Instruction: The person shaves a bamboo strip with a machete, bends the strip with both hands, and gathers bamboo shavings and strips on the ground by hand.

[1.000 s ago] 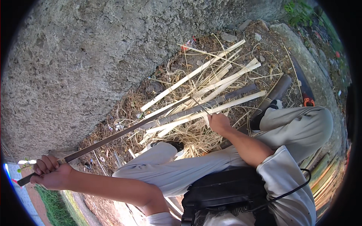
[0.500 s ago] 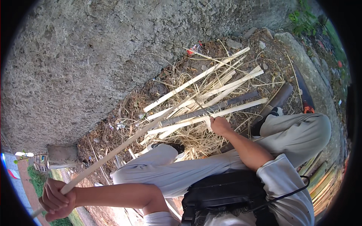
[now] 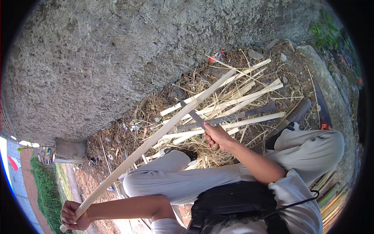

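Note:
At the lower left my left hand (image 3: 74, 215) is closed round the near end of a long pale bamboo strip (image 3: 150, 141), which slants up and to the right across the view. My right hand (image 3: 218, 136), near the middle, grips the handle of a knife (image 3: 198, 118). The dark blade points up and left, and its tip end lies at the strip; I cannot tell whether it presses on it. Beneath are several pale split strips (image 3: 245, 121) and a heap of thin shavings (image 3: 212, 154) between my feet.
A rough grey wall (image 3: 97, 70) rises along the far left. A saw (image 3: 324, 107) with an orange-marked handle lies at the right, near a dark round pole (image 3: 299, 110). More bamboo lengths (image 3: 335, 199) lie at the lower right. A black bag (image 3: 233, 202) sits at my waist.
The bamboo strip's far end has swung up and right. My left hand has moved slightly right and down. My right hand has turned, showing the knife's broad blade across the strip.

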`<state>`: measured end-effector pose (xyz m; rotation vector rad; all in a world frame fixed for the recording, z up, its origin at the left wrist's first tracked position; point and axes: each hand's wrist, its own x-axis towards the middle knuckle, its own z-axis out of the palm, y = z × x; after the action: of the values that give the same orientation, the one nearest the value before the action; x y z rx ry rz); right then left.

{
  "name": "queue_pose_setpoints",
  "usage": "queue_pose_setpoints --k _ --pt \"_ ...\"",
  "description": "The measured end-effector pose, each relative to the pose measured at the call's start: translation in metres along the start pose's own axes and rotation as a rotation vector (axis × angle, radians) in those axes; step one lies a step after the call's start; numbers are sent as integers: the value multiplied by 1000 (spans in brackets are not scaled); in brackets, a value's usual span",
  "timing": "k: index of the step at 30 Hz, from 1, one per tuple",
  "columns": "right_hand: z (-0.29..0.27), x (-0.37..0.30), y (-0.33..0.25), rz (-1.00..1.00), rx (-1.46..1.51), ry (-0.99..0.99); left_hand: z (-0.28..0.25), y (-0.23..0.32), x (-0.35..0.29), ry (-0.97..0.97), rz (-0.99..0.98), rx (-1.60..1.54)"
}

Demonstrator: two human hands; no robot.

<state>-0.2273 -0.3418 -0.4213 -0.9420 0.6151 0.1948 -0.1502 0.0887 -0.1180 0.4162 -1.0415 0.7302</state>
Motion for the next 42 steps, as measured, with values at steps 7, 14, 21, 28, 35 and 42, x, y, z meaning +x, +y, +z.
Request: queue_pose_setpoints --k 7,14,21,28,35,42 --pt "13 0 -7 -242 -16 -94 -23 -37 -6 101 -32 -97" --pt "7 -6 -18 -320 325 -364 21 -140 -40 344 -212 70" --pt "0 -13 -44 -421 466 -191 79 -225 -121 319 -503 101" --pt "-35 -29 -84 -538 645 88 97 -267 -165 394 -876 -103" --pt "-58 -34 -104 -664 694 203 85 -290 -182 307 -1389 82" --pt "-71 -33 -109 -737 794 255 55 -290 -176 526 -1356 506"
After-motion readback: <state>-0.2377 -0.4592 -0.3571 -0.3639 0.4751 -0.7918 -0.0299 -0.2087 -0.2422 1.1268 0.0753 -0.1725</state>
